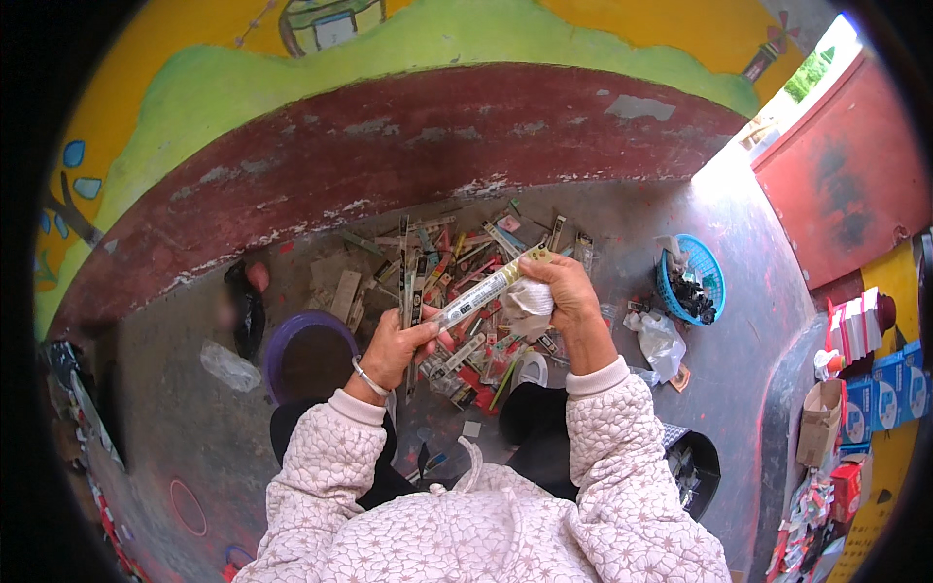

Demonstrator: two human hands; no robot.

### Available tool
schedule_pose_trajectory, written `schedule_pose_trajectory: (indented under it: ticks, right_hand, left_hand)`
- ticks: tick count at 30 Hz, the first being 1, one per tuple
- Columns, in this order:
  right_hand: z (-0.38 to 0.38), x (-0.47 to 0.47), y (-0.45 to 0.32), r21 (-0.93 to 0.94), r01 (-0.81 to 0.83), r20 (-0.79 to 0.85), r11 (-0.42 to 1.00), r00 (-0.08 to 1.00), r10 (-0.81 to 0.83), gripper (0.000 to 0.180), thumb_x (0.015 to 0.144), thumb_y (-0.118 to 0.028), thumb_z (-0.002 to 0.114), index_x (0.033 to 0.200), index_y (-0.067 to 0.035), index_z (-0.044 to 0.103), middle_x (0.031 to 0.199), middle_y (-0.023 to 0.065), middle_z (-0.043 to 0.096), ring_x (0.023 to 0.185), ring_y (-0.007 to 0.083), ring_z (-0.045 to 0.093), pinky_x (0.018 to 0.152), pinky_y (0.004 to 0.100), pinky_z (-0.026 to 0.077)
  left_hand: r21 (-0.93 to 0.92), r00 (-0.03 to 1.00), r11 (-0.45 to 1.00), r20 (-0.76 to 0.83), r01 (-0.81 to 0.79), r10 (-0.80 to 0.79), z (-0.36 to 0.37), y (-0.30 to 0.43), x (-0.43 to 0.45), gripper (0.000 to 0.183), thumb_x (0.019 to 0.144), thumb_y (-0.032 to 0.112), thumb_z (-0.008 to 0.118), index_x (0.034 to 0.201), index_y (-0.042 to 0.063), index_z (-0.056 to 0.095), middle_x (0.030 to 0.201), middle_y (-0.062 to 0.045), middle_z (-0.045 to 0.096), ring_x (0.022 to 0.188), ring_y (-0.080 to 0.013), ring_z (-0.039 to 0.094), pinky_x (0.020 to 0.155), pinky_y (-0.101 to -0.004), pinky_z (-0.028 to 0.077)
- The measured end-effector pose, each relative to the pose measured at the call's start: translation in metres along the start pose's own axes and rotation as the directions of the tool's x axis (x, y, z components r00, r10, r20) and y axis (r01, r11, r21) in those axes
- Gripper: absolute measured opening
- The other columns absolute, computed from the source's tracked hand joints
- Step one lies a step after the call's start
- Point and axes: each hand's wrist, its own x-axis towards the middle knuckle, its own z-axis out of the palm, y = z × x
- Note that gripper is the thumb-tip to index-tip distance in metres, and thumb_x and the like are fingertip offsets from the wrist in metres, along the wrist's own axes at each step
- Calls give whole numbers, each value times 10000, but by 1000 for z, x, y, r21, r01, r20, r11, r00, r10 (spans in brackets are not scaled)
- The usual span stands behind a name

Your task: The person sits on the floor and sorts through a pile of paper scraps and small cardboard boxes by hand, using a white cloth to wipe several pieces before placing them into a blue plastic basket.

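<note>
My left hand (393, 346) grips several narrow dark-and-clear packages (408, 291) that stand up out of the fist. Between both hands slants a long slim package (474, 297), white and clear with a patterned gold end; its lower end is at my left thumb. At the gold end it is pinched by my right hand (572, 291), which also holds a crumpled white cloth (528, 306) against the palm. Beneath the hands lies a loose pile of similar slim packages and coloured strips (466, 353) on the concrete floor. What the packages contain cannot be told.
A purple basin (275, 357) stands left of the pile, with clear plastic (229, 366) beyond it. To the right are a blue basket (720, 277) with dark items, a white plastic bag (660, 342) and a black container (711, 474). Cardboard boxes (820, 423) line the right wall.
</note>
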Motion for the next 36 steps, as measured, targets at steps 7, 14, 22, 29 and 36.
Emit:
schedule_pose_trajectory:
  ticks: [7,14,22,29,36]
  right_hand:
    - [-3,-4,-5,-149,-32,55,988,998,41,126,768,-54,543,839,34,598,733,94,615,600,160,590,557,257,474]
    - [19,-6,32,-239,-81,193,968,973,129,112,782,-105,567,817,0,551,725,73,588,608,145,581,546,260,469]
    - [53,-32,54,-459,-137,343,878,884,317,101,789,-114,590,789,-14,573,714,31,584,589,98,553,540,228,451]
    - [58,-37,80,-289,-245,275,925,905,326,87,811,-91,580,847,-13,565,741,47,596,588,113,557,550,235,461]
    - [49,-38,66,-684,-22,384,729,839,386,194,814,-182,580,732,-8,611,695,41,605,627,101,550,592,238,445]
  left_hand:
    - [-251,999,968,-46,-13,2,-17,7,4,272,800,71,519,1050,-37,523,719,-75,611,521,-43,483,427,-158,357]
    - [-834,981,516,-168,-196,102,-36,-3,22,279,801,239,640,940,13,553,670,-16,494,548,-50,430,402,-158,358]
    - [-645,860,657,-510,-390,11,-40,-3,21,275,768,301,674,803,55,554,634,11,499,493,-48,424,394,-167,334]
    - [-322,903,905,-409,-279,133,-16,-7,14,152,782,181,628,828,36,613,675,-8,587,493,-55,490,413,-179,359]
    - [-420,941,890,-337,-179,30,-24,-8,14,221,791,172,613,937,8,583,723,-72,595,505,-63,496,413,-177,376]
